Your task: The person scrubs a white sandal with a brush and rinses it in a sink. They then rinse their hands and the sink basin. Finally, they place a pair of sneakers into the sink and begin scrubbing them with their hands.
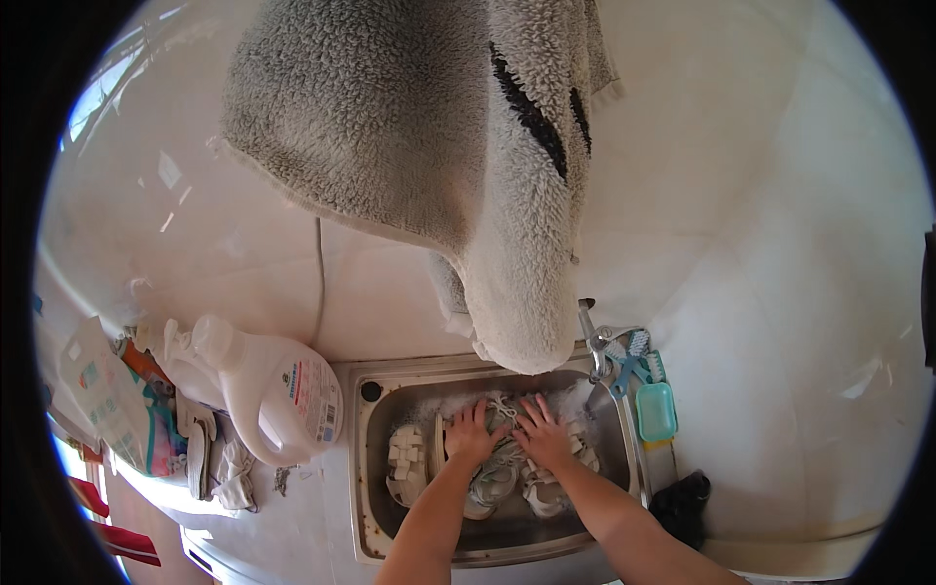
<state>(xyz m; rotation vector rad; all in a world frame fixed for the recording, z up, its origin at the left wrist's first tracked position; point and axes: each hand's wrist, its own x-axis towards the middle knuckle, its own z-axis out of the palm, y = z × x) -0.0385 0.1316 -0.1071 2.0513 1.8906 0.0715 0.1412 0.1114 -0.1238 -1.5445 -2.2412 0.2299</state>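
My left hand (472, 437) and my right hand (545, 435) lie with fingers spread on a pale laced shoe (496, 479) in a stainless steel sink (360, 468). White laces show between my hands. A white woven-strap shoe (406, 464) lies at the left of the basin, and another pale strapped shoe (543, 497) is under and beside my right wrist. Foam and water surround the shoes. Both hands partly cover the laced shoe, so its full outline is hidden. The chrome faucet (599, 358) stands at the sink's right back corner.
A grey towel (409, 124) hangs over the back of the sink. A large white detergent jug (292, 395), plastic packages (110, 398) and a crumpled cloth (234, 475) stand left. Blue brushes (630, 358), a teal soap dish (656, 412) and a dark object (681, 504) are at right.
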